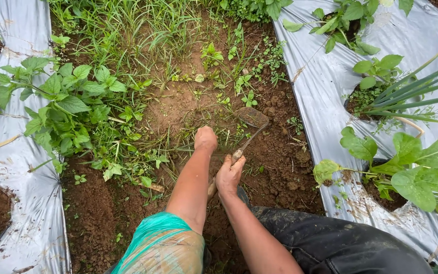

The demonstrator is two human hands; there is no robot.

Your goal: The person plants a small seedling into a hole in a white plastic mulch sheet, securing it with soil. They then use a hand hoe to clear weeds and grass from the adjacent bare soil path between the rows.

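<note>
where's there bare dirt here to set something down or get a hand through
Bare soil lies right of the hoe blade, up to the right plastic sheet; more at lower left. Weeds crowd the top and the leafy plant.

One view only, from a camera worn on the head, looking steeply down and forward from close above. The soil furrow runs up the middle of the frame; plastic sheeting fills both side edges.
</note>
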